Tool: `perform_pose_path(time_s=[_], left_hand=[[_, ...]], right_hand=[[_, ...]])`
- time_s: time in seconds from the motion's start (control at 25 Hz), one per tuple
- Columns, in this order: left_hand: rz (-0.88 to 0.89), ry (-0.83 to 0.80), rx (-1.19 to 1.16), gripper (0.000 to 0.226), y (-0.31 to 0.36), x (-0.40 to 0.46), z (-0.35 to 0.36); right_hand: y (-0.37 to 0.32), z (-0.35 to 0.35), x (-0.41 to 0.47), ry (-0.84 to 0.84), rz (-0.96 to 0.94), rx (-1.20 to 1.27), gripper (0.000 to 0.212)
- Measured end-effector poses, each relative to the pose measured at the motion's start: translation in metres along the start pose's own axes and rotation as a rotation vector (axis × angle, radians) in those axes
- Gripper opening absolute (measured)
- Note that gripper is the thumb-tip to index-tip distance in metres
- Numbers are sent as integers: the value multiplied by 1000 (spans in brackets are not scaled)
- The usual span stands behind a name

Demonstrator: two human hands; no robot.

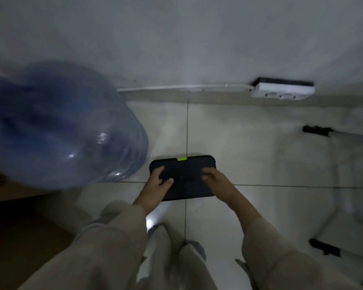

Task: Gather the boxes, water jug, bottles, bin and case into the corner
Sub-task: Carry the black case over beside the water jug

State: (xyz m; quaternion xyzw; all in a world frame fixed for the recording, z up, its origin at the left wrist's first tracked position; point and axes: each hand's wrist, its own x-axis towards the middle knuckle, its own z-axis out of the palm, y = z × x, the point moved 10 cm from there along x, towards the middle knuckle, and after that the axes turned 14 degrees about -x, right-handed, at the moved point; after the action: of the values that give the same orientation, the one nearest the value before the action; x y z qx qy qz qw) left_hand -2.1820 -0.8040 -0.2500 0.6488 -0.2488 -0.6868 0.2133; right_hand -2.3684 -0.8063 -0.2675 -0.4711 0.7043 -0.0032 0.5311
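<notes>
A flat black case (187, 166) with a small green latch lies on the pale floor tiles just in front of my feet. My left hand (157, 185) rests on its left part with fingers spread over the lid. My right hand (215, 177) lies on its right part, fingers curled over the top. A large blue water jug (63, 126) stands to the left of the case, close to the wall, blurred in the dim light.
A white power strip (281, 92) lies against the wall at the back right, its cable running left along the skirting. White chair legs with black feet (316, 130) stand at the right. A brown box (19, 237) sits at the lower left.
</notes>
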Motion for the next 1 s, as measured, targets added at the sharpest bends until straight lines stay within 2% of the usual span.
perform_pose_path(time_s=[0.2,0.36,0.52,0.8,1.0], left_hand=[[152,62,57,40,125,-139,-8],[280,260,43,30,214,-259,-58],[367,414,18,27,261,-351,-98],[509,597,-27,19,267,-492,-139],[505,795,-87,23,209,-584,-196]], right_hand=[[-136,-64,-124,-42,-156,21,27],[-240,-136,-229,-8,-300,-30,24],[-319,-191,-311,81,-463,-90,25],[-376,-189,-415,30,-609,-169,24],[-410,-114,-455,-96,-712,-322,18]])
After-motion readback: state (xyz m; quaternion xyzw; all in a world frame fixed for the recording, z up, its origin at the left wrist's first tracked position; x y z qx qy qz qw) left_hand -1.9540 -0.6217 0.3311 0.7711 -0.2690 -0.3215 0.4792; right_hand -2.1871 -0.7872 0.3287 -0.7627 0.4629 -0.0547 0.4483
